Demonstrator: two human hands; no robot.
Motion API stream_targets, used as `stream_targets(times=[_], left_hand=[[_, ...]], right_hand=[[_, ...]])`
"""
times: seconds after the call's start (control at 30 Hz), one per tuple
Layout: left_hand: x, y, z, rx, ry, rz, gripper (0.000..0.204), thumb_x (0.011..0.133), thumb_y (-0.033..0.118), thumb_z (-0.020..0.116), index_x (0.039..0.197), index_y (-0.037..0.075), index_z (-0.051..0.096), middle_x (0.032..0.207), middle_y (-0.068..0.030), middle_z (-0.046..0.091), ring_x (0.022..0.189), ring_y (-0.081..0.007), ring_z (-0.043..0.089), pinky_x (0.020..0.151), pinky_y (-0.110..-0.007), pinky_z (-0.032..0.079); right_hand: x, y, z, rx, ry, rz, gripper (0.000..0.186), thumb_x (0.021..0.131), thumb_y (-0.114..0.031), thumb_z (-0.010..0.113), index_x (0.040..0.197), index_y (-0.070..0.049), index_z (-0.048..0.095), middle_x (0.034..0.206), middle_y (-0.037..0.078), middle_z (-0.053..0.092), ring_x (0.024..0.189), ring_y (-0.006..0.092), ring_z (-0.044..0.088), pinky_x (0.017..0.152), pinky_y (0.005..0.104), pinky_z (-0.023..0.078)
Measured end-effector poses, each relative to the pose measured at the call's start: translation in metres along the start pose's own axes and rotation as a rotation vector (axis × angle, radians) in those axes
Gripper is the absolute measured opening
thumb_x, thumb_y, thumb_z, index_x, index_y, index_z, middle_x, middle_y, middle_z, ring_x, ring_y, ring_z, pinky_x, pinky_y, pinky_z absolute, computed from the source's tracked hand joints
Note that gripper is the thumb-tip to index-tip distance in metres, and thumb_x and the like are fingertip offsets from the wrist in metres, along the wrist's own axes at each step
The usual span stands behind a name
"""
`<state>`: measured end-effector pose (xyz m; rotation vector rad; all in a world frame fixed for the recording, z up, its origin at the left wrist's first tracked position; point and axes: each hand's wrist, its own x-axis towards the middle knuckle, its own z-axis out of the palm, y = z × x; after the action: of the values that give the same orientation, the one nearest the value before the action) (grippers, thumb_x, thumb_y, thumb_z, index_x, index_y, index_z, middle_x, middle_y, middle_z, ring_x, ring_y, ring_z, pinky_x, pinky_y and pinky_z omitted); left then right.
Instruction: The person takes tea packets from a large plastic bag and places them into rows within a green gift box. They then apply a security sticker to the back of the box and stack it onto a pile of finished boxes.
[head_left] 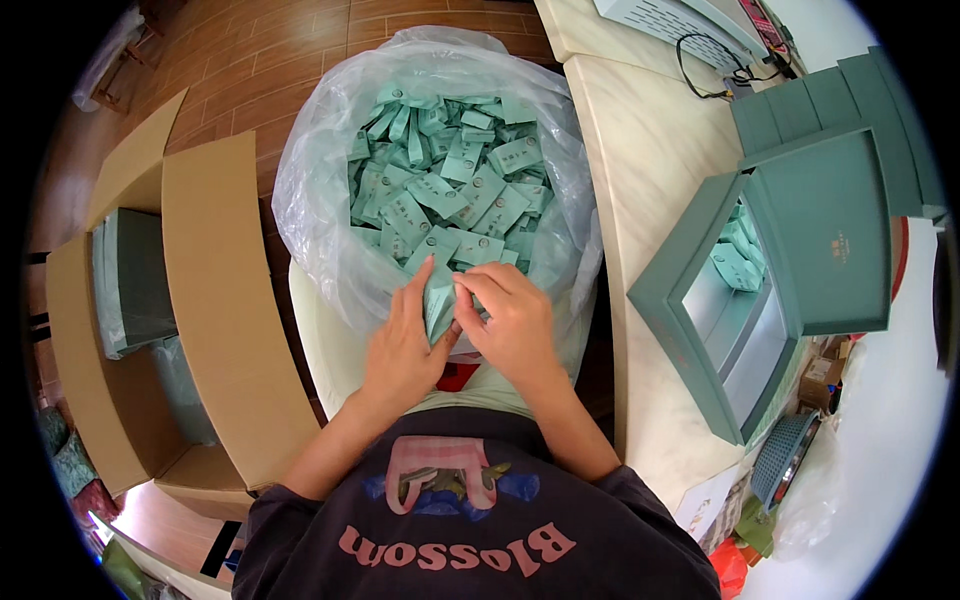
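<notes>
In front of me a large translucent plastic bag [310, 180] is filled with several mint-green paper packets [460, 160], resting on a pale cream base [315, 365]. My left hand [400, 350] holds one of these packets [436, 300] upright at the near edge of the pile, fingers along its left side and thumb near its bottom. My right hand [510, 325] is closed on the upper right of that same packet, with thumb and forefinger at its edge.
An open cardboard box [215, 320] with grey-green boxes [140, 280] stands at left. A marble-patterned counter [640, 170] at right holds an open green gift box [840, 260] containing packets, stacked green boxes [800, 105], a white appliance [670, 25] with cables and a perforated basket [780, 460].
</notes>
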<state>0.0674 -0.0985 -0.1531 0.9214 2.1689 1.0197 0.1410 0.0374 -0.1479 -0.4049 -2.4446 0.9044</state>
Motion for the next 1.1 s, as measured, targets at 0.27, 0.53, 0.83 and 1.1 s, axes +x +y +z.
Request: stream_targets(times=[0.27,0.53,0.83,1.1], left_hand=[[-0.003,-0.009,0.005,-0.552,-0.064,-0.116,0.074,0.090,0.010,0.055,0.149,0.005,0.010,0.147,-0.0229,0.030,0.128,-0.0387,0.044,0.103,-0.041,0.037],[-0.003,-0.001,0.004,-0.414,-0.030,-0.102,0.072,0.091,0.005,0.050,0.150,0.007,0.008,0.149,-0.0217,0.024,0.135,-0.0337,0.034,0.111,-0.041,0.027],[0.000,-0.002,0.015,-0.644,0.034,-0.130,0.073,0.093,0.005,0.049,0.150,0.008,0.002,0.146,-0.0248,0.023,0.136,-0.0321,0.028,0.112,-0.039,0.024],[0.002,-0.010,0.021,-0.651,0.067,-0.134,0.067,0.095,0.008,0.047,0.149,0.006,0.007,0.145,-0.0184,0.030,0.132,-0.0286,0.036,0.106,-0.037,0.033]], right_hand=[[-0.003,-0.003,0.007,0.193,-0.093,0.012,0.041,0.082,-0.012,0.070,0.120,-0.001,0.059,0.109,0.016,0.066,0.093,0.0301,0.065,0.076,0.0356,0.053],[-0.011,-0.006,0.014,0.302,-0.081,0.348,0.028,0.085,-0.009,0.065,0.109,0.003,0.059,0.093,0.015,0.066,0.076,0.0301,0.066,0.067,0.0350,0.053],[-0.014,-0.014,0.022,0.173,-0.191,0.268,0.022,0.090,-0.018,0.057,0.081,-0.001,0.046,0.073,0.015,0.055,0.065,0.0350,0.056,0.056,0.0430,0.044],[-0.020,-0.006,0.027,0.382,-0.157,0.422,0.007,0.089,-0.007,0.052,0.089,-0.001,0.051,0.082,0.017,0.059,0.073,0.0337,0.060,0.061,0.0415,0.046]])
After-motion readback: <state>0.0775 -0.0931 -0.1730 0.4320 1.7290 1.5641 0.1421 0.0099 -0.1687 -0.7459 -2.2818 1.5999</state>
